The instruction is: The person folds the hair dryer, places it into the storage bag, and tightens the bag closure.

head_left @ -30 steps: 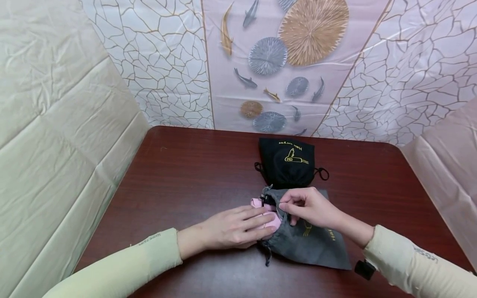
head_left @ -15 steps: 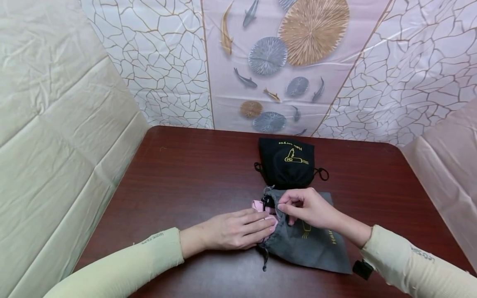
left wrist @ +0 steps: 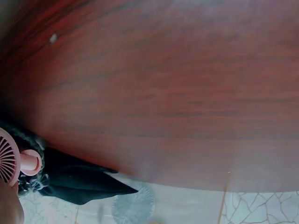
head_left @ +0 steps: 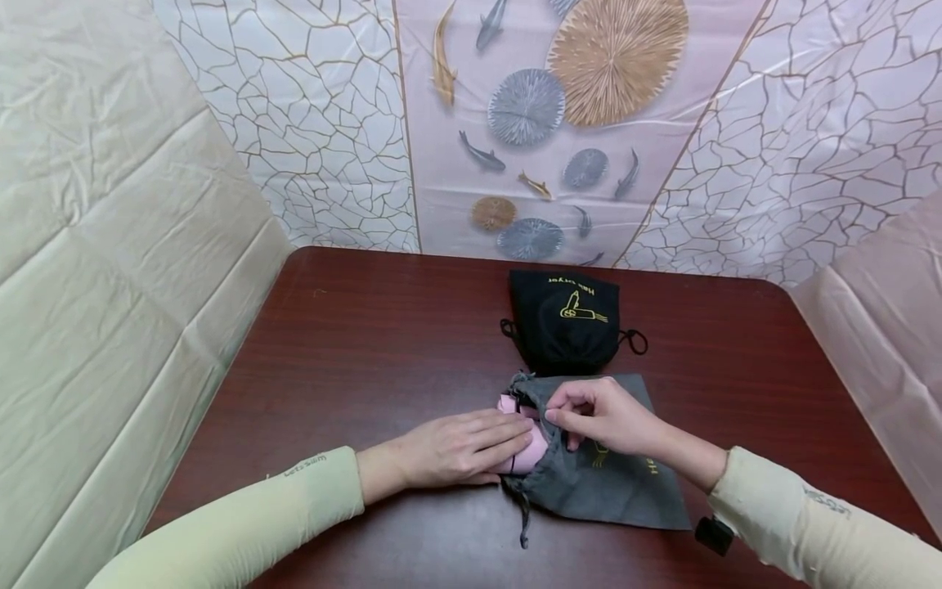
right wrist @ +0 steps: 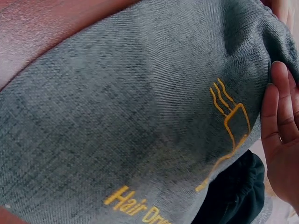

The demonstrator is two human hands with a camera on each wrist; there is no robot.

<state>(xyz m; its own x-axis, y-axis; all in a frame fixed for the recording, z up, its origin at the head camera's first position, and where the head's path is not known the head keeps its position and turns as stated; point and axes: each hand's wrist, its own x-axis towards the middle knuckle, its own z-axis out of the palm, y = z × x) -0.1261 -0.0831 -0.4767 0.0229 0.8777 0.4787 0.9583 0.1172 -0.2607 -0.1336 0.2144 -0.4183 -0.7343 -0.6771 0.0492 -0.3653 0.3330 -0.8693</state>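
Note:
A pink hair dryer (head_left: 528, 455) lies partly inside the mouth of a grey drawstring bag (head_left: 625, 491). My left hand (head_left: 467, 448) lies over the dryer and grips it, hiding much of its body. The dryer's round grille (left wrist: 6, 158) shows at the lower left of the left wrist view. At the bag's opening, my right hand (head_left: 607, 415) pinches the fabric rim between thumb and fingers. In the right wrist view the bag's yellow dryer outline and lettering lie beside the right fingers (right wrist: 270, 114). The dryer's front end is hidden in the bag.
Just behind the grey bag lies a black drawstring bag (head_left: 562, 327) with yellow embroidery and cord loops at its sides. Both bags rest on a dark red wooden table (head_left: 383, 327). Patterned cloth (head_left: 334, 123) hangs behind the table's far edge.
My left fingers have drawn back slightly to the left, so more of the dryer's rounded pink body shows. The right hand has shifted a little left, still pinching the bag's rim.

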